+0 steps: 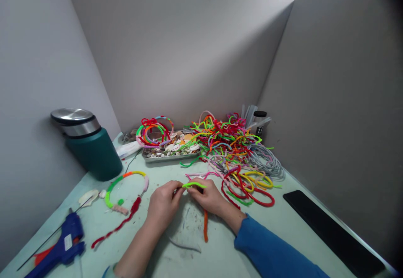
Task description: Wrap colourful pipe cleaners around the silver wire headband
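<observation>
Between the fingertips of both hands is a short lime-green pipe cleaner [197, 184]. My left hand [164, 204] pinches its left end, thumb and forefinger pressed together. Closed on the same piece from the other side is my right hand [209, 197], with the strip passing over its fingers. An orange pipe cleaner [205, 227] shows below my right hand; its upper end is hidden. Left of my hands lies a hoop [109, 192] wrapped in coloured sections, with a red fuzzy strand [119, 226] trailing from it. A grey strip [185, 246] rests nearer to me.
A blue glue gun [67, 242] and a teal bottle [94, 150] stand at the left. Behind are a metal tray [171, 158] of small pieces, finished rings [153, 133] and a tangled pile of pipe cleaners [220, 133]. A black slab [330, 232] lies right. Grey partitions [189, 60] enclose the table.
</observation>
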A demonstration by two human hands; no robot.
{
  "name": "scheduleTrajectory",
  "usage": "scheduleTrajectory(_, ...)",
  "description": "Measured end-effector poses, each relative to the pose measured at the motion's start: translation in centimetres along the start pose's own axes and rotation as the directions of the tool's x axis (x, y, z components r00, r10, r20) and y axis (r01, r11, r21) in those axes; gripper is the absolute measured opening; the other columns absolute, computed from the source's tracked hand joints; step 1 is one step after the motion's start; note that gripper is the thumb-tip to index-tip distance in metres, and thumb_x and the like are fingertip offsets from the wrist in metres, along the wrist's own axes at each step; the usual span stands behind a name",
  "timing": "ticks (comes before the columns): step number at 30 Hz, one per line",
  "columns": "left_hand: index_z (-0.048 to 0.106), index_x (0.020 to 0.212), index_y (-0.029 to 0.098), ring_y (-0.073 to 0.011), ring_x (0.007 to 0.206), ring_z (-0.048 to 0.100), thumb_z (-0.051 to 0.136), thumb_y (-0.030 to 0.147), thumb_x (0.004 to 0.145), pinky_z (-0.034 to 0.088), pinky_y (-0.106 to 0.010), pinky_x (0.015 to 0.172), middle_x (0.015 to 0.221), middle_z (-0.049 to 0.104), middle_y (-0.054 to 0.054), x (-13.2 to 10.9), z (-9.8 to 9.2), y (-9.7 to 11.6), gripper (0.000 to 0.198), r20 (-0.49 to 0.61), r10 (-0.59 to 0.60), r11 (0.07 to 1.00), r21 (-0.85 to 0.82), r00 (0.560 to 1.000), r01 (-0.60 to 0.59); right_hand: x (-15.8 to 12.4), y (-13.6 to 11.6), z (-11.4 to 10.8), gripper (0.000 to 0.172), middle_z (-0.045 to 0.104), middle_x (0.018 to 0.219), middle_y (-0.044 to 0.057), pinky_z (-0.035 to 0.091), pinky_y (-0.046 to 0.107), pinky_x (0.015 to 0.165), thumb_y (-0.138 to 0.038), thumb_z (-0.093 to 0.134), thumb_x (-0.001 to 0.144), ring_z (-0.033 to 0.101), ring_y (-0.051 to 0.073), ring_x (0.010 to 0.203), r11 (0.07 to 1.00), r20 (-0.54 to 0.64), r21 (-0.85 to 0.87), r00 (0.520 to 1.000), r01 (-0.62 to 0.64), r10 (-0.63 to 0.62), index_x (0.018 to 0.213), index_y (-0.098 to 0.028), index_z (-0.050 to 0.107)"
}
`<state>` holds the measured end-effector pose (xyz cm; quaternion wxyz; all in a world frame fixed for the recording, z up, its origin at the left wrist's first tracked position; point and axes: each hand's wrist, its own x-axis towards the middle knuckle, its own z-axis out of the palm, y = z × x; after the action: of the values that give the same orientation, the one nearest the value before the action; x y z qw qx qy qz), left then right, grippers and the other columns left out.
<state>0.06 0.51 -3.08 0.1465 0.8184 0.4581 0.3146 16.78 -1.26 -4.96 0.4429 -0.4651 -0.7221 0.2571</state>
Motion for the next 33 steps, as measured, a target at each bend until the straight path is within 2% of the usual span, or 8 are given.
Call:
scheduleTrajectory(4, 0.06, 0.065, 0.017, -0.0109, 0.047, 0.047, 0.05, 0.036, 0.077, 0.033, -0.021, 0.048, 0.049, 0.054, 0.003, 0.4, 0.3, 0.1, 0.024, 0.107, -0.243, 0.93, -0.256, 0.964, 0.262, -0.1, -0.4, 0.0, 0.015, 0.063, 0.07, 0.0, 0.04, 0.021, 0.057, -0.017, 0.051, 0.08, 0.055, 0.012, 0.062, 1.0, 0.01, -0.011, 1.0, -0.006, 0.006, 0.086, -0.018, 0.064)
scheduleTrajectory(9, 0.058, 0.063, 0.014, -0.0073, 0.032, 0.034, 0.051, 0.047, 0.072, 0.023, -0.019, 0.037, 0.034, 0.04, 0.007, 0.5, 0.4, -0.3, 0.035, 0.378, -0.409, 0.65, -0.518, 0.831, 0.556, -0.3, -0.6, 0.0, 0.016, 0.064, 0.071, 0.0, 0.039, 0.021, 0.057, -0.016, 0.05, 0.08, 0.056, 0.012, 0.062, 1.0, 0.018, -0.012, 1.0, 0.006, -0.006, 0.086, -0.017, 0.065)
scheduleTrajectory(12, 0.059, 0.064, 0.013, -0.0064, 0.031, 0.034, 0.052, 0.052, 0.07, 0.022, -0.018, 0.036, 0.036, 0.043, 0.006, 0.5, 0.5, -0.5, 0.04, 0.396, -0.424, 0.589, -0.563, 0.814, 0.58, -0.2, -0.4, 0.0, 0.016, 0.064, 0.07, 0.0, 0.039, 0.02, 0.056, -0.016, 0.05, 0.08, 0.055, 0.011, 0.061, 1.0, 0.022, -0.018, 1.0, -0.004, 0.005, 0.086, -0.017, 0.065)
scheduleTrajectory(17, 0.058, 0.062, 0.013, -0.0063, 0.03, 0.033, 0.052, 0.053, 0.069, 0.021, -0.018, 0.033, 0.035, 0.044, 0.005, 0.4, 0.7, -0.2, 0.041, 0.336, -0.46, 0.61, -0.553, 0.822, 0.568, -0.2, -0.2, 0.0, 0.016, 0.064, 0.071, 0.001, 0.039, 0.02, 0.056, -0.016, 0.05, 0.079, 0.055, 0.011, 0.061, 1.0, 0.009, -0.013, 1.0, 0.0, 0.0, 0.086, -0.016, 0.064)
scheduleTrajectory(23, 0.055, 0.059, 0.014, -0.0056, 0.027, 0.026, 0.052, 0.051, 0.069, 0.017, -0.018, 0.031, 0.03, 0.035, 0.007, 0.4, 0.2, 0.1, 0.039, 0.452, -0.467, 0.484, -0.589, 0.76, 0.648, -0.4, -0.5, 0.1, 0.015, 0.064, 0.071, 0.001, 0.04, 0.021, 0.058, -0.018, 0.05, 0.08, 0.056, 0.012, 0.063, 1.0, 0.015, 0.004, 0.999, 0.031, -0.031, 0.085, -0.017, 0.065)
scheduleTrajectory(26, 0.054, 0.06, 0.015, -0.0063, 0.028, 0.029, 0.05, 0.052, 0.071, 0.018, -0.019, 0.032, 0.033, 0.039, 0.007, 0.4, 0.3, 0.0, 0.039, 0.387, -0.475, 0.579, -0.538, 0.79, 0.612, -0.4, -0.3, 0.1, 0.014, 0.063, 0.069, 0.001, 0.039, 0.021, 0.056, -0.018, 0.051, 0.079, 0.055, 0.012, 0.061, 1.0, 0.005, 0.004, 1.0, 0.015, -0.015, 0.084, -0.017, 0.064)
scheduleTrajectory(29, 0.056, 0.065, 0.016, -0.0089, 0.033, 0.039, 0.046, 0.05, 0.076, 0.027, -0.019, 0.036, 0.038, 0.045, 0.005, 0.4, 0.4, -0.1, 0.037, 0.17, -0.44, 0.785, -0.404, 0.882, 0.47, -0.2, 0.0, 0.1, 0.013, 0.062, 0.068, 0.001, 0.039, 0.021, 0.056, -0.018, 0.052, 0.079, 0.053, 0.012, 0.06, 1.0, -0.046, 0.002, 0.999, -0.026, 0.026, 0.083, -0.016, 0.064)
scheduleTrajectory(33, 0.059, 0.075, 0.018, -0.0127, 0.054, 0.054, 0.046, 0.038, 0.081, 0.039, -0.022, 0.051, 0.062, 0.06, 0.0, 0.2, 0.1, -0.1, 0.025, -0.084, -0.222, 0.955, -0.219, 0.971, 0.199, 0.0, 0.6, 0.3, 0.013, 0.061, 0.067, 0.001, 0.038, 0.02, 0.054, -0.02, 0.052, 0.079, 0.051, 0.011, 0.059, 0.998, -0.081, 0.031, 0.995, -0.063, 0.066, 0.085, -0.016, 0.063)
